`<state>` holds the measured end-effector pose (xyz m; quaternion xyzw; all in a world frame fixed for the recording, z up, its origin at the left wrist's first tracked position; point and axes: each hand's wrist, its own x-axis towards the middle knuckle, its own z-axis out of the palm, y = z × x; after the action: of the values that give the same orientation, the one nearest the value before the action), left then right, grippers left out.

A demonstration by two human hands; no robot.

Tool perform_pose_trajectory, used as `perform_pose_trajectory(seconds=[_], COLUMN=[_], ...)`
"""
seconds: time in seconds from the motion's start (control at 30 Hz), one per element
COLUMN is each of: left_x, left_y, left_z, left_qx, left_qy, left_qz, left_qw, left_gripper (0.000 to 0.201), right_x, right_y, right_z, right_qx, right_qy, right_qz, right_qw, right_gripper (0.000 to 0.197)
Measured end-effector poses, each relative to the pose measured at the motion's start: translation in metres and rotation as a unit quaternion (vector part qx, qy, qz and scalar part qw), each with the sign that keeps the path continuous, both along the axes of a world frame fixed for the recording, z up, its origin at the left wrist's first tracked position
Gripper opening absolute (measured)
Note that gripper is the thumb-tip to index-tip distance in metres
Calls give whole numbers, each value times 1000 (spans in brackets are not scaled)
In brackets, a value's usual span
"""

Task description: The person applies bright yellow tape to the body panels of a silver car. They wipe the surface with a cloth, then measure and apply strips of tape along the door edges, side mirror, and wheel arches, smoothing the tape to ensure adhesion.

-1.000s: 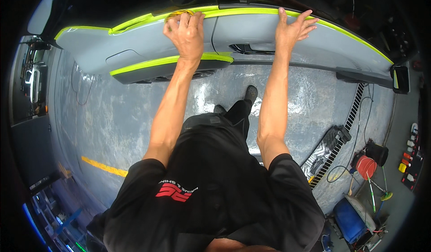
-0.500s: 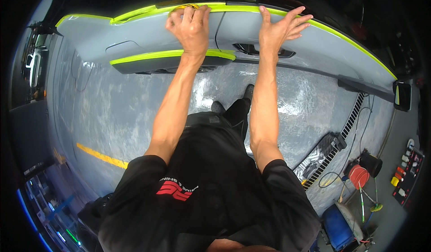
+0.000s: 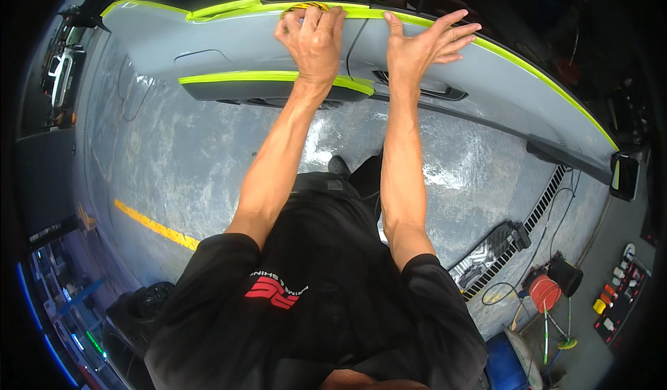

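A bright yellow-green strip of masking tape (image 3: 229, 9) runs along the window line of a grey car (image 3: 246, 46). My left hand (image 3: 314, 43) is closed at this strip, its fingers round a tape roll (image 3: 309, 6) of which only a yellow-and-black patterned part shows above the knuckles. To its right, past the door seam, my right hand (image 3: 420, 48) has its fingers spread. Its thumb tip rests at the strip; the other fingers reach over the tape toward the dark window. A door handle (image 3: 441, 93) lies below this hand, partly hidden by the wrist.
More yellow-green tape (image 3: 236, 77) edges the wheel arch. A side mirror (image 3: 623, 177) juts out at the far right. On the glossy floor (image 3: 445, 161) are a drain grate (image 3: 545, 199), a red hose reel (image 3: 545, 294) and a blue container (image 3: 506, 362). Bottles stand on a rack (image 3: 615, 300).
My right hand has moved left along the tape, closer to my left hand. The view has shifted slightly, with the car's rear part now further right in it. The left hand keeps its grip.
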<state>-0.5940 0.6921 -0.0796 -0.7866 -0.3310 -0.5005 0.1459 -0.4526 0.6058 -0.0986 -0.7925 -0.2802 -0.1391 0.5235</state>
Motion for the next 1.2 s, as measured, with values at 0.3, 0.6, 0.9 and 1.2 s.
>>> perform_pose_trajectory(seconds=[0.3, 0.6, 0.9, 1.2], left_x=[2, -4, -4, -5], left_y=[-5, -18, -28, -39], left_z=[9, 23, 19, 8], left_qx=[-13, -91, -110, -175], left_qy=[-19, 21, -32, -73], left_qz=[-22, -35, -75, -49], left_qw=[1000, 995, 991, 981], left_gripper=[25, 21, 18, 17], right_x=[-10, -12, -17, -23], right_y=[5, 10, 16, 28], right_z=[8, 14, 20, 21], right_qx=[-6, 27, 32, 40], right_qy=[3, 67, 98, 108], right_qz=[22, 29, 7, -29], right_qw=[1000, 997, 995, 993], right_gripper=[152, 156, 157, 153])
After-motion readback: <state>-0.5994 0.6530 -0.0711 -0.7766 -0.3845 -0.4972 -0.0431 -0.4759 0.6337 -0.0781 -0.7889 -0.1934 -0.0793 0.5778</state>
